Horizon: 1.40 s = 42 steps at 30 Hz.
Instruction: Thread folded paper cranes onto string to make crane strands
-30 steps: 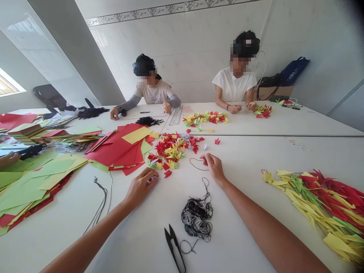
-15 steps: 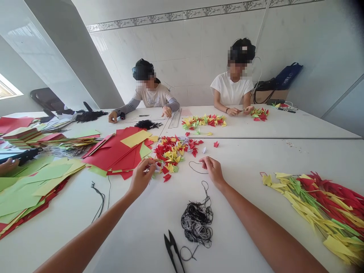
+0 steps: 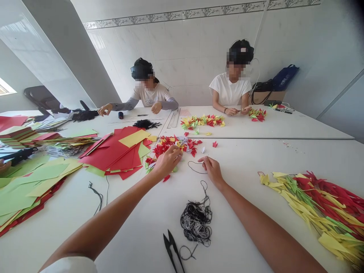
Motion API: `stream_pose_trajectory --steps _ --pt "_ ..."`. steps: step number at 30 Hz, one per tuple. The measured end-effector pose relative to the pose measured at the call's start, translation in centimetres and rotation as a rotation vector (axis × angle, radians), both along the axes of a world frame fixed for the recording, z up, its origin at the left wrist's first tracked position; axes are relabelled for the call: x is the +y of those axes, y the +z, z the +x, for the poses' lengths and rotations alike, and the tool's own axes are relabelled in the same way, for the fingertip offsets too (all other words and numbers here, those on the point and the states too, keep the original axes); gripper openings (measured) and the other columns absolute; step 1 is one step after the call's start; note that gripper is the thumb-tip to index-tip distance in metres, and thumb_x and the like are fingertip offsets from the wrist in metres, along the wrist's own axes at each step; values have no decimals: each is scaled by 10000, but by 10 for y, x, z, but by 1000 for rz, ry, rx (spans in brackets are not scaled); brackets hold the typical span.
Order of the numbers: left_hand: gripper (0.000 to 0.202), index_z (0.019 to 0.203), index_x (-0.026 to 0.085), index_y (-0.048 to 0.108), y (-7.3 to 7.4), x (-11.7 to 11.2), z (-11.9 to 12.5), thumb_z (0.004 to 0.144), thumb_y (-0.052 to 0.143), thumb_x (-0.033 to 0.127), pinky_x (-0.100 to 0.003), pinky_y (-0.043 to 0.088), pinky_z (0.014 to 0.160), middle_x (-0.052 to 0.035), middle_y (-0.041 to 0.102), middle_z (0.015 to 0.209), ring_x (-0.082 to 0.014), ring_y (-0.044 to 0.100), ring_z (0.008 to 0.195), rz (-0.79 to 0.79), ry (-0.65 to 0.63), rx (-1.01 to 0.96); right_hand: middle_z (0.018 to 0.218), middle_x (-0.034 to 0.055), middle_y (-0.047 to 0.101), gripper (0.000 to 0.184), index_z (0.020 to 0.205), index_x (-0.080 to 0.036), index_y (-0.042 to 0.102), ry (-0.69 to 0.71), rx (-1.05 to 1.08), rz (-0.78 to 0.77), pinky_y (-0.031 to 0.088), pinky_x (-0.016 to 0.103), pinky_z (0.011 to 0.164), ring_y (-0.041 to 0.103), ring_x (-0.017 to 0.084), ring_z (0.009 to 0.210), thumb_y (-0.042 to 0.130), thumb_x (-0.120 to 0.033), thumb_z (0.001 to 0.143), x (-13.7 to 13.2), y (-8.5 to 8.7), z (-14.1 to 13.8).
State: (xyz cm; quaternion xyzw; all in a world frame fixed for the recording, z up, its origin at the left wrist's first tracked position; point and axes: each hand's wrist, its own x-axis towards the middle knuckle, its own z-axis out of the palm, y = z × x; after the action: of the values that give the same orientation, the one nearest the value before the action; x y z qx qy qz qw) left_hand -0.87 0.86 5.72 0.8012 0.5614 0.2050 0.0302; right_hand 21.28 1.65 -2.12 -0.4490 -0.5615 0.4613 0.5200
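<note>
Over the pile of small folded paper cranes (image 3: pixel 163 146) in red, yellow, green and white is my left hand (image 3: pixel 168 159). Its fingers are bent together at the pile's right part; whatever lies between the fingertips is too small to make out. My right hand (image 3: pixel 212 169) is closed in a pinch on a black thread (image 3: pixel 193 169), which loops out to the left over the table. Below it lies a tangled bundle of black and grey thread (image 3: pixel 196 223). Black thread snips (image 3: pixel 172 250) rest at the front, beside a short curl of thread (image 3: pixel 187 253).
Stacks of coloured paper sheets (image 3: pixel 113 151) cover the left side. Strung paper cranes (image 3: pixel 321 204) lie at right. Across the table sit two people, one near a crane pile (image 3: pixel 202 121) and one near a black thread bundle (image 3: pixel 146 124). A third person's hand (image 3: pixel 4 165) shows at far left.
My left hand has moved right and slightly away from me across the crane pile. My right hand keeps its pinch in place. The person at back left has moved a hand outward to the left.
</note>
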Motion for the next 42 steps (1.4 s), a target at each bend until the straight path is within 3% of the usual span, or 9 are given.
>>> stream_pose_trajectory --steps 4,8,11,15,20,25,29,35,42 --pt "415 1357 277 576 13 5 -12 994 411 392 -264 401 524 -93 516 1428 -181 632 774 37 127 56 570 -30 380 511 825 -183 699 5 13 9 304 258 528 402 138 563 440 -607 945 1 -2 1" --pt "363 1168 267 690 24 -4 -65 976 394 355 -267 384 543 -59 648 1251 -170 614 707 54 263 53 583 -26 395 499 845 -179 708 13 8 26 318 260 557 408 138 586 437 -582 960 1 -4 1" --pt "295 981 261 733 18 -17 -103 911 467 369 -256 374 552 -39 712 984 -176 611 689 -75 246 84 575 -30 388 504 835 -178 702 21 0 27 315 259 555 404 136 580 434 -585 963 1 -5 0" --pt "279 1021 292 712 -2 -25 -122 833 537 401 -240 327 501 -29 716 908 -185 612 668 -196 273 200 570 -30 391 510 828 -174 695 29 -12 28 311 257 544 402 135 574 442 -598 955 0 -4 0" --pt "359 1183 305 650 -16 -25 -112 864 508 386 -249 351 528 -47 718 1004 -214 656 754 -239 257 299 579 -25 412 504 831 -175 697 25 -17 36 321 258 545 409 135 577 447 -595 954 -1 -3 0" --pt "237 1016 258 631 -3 -25 -99 845 533 390 -259 330 523 -55 696 1047 -202 638 725 -109 319 252 577 -24 413 517 847 -178 720 14 -35 23 339 262 546 415 138 570 443 -602 952 -2 0 0" --pt "221 937 248 567 10 -10 -90 800 610 416 -246 353 527 2 687 769 -181 619 633 -125 395 -23 572 -26 416 532 858 -174 727 13 -35 9 351 263 547 421 137 561 446 -619 941 -2 1 -1" --pt "503 918 209 528 17 26 -53 650 776 554 -259 470 553 -18 711 815 -186 678 655 -348 212 -648 557 -32 384 510 815 -183 698 21 -5 -2 325 255 535 406 135 560 446 -607 945 -1 1 -1" --pt "405 885 187 587 10 69 -22 712 741 519 -230 415 551 8 670 698 -178 666 701 -337 160 -604 545 -33 389 511 793 -189 694 21 -8 9 309 256 514 405 133 531 443 -608 942 2 1 -1"
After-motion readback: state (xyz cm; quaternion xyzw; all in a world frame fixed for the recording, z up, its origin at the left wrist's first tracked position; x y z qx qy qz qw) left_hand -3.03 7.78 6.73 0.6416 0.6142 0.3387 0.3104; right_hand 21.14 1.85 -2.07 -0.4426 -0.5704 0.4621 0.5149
